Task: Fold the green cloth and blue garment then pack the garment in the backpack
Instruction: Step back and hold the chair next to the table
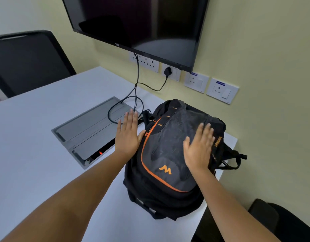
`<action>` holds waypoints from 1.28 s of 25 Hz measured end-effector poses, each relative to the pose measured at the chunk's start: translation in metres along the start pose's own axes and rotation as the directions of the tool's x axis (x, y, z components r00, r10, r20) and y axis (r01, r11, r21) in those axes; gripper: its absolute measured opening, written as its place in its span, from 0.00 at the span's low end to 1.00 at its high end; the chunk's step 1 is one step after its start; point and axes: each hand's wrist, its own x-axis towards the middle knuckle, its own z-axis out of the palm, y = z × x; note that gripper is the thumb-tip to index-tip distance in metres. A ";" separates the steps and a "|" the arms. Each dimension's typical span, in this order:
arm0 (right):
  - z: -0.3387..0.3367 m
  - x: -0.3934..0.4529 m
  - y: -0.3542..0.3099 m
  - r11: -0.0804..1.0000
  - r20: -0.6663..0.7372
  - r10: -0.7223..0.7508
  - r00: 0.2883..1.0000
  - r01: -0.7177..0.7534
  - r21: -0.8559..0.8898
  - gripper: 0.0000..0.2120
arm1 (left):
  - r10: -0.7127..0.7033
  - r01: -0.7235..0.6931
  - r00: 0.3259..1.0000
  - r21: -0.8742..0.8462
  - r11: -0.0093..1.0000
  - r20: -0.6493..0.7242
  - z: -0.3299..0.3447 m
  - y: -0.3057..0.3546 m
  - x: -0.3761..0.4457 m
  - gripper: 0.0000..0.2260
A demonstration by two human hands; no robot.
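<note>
A black and grey backpack with orange trim lies front-up on the white table, zipped shut as far as I can see. My left hand is flat and open, its thumb side against the backpack's left edge. My right hand rests flat with fingers spread on the grey front panel. Neither hand holds anything. No green cloth or blue garment is visible.
A grey cable hatch is set in the table left of the backpack, with black cables running up to wall sockets. A dark screen hangs on the wall. Black chairs stand at far left and bottom right.
</note>
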 end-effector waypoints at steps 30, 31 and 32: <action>-0.362 -0.275 -0.275 0.364 -0.348 -0.871 0.346 0.931 0.015 0.33 | -0.234 0.596 0.683 0.343 0.726 -0.692 -0.493 -0.029 -0.445 0.30; -0.370 -0.282 -0.267 0.357 -0.350 -0.872 0.342 0.934 0.021 0.33 | -0.231 0.604 0.676 0.346 0.718 -0.700 -0.496 -0.016 -0.457 0.30; -0.378 -0.288 -0.261 0.351 -0.345 -0.876 0.338 0.936 0.026 0.33 | -0.233 0.610 0.670 0.344 0.714 -0.705 -0.500 -0.004 -0.467 0.30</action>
